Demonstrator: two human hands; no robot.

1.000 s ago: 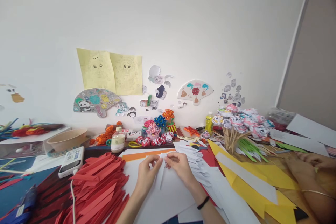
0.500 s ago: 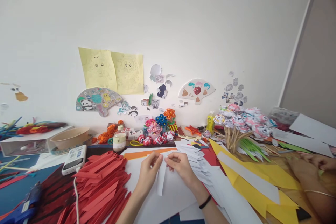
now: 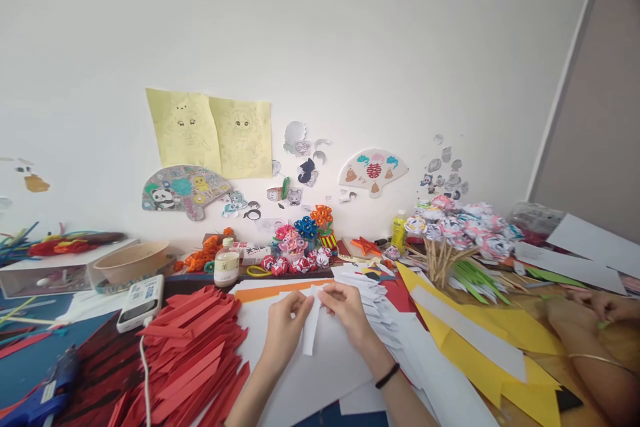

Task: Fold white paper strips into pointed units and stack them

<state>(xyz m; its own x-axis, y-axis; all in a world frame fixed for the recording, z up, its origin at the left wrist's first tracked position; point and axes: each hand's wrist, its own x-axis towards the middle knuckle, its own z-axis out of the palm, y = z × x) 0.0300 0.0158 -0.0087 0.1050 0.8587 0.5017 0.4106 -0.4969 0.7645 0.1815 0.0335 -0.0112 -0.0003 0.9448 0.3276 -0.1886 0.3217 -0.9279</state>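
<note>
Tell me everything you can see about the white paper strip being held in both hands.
The white paper strip is narrow, plain and matte, apparently thin paper folded lengthwise. It hangs near upright, slightly tilted, above white sheets on the table. Its upper end is pinched between the left hand and the right hand, fingertips meeting at the top; the lower end hangs free and squared off. A heap of red strips lies to its left, not touching it.

Since one second ago the white paper strip point(image 3: 311, 323) has gone from a thin, edge-on sliver to a broader flat face hanging at lower centre of the frame. Left hand point(image 3: 285, 333) and right hand point(image 3: 347, 310) pinch its top end, now slightly higher. At right edge, a co-worker's hand point(image 3: 607, 307) has drawn back.
</note>
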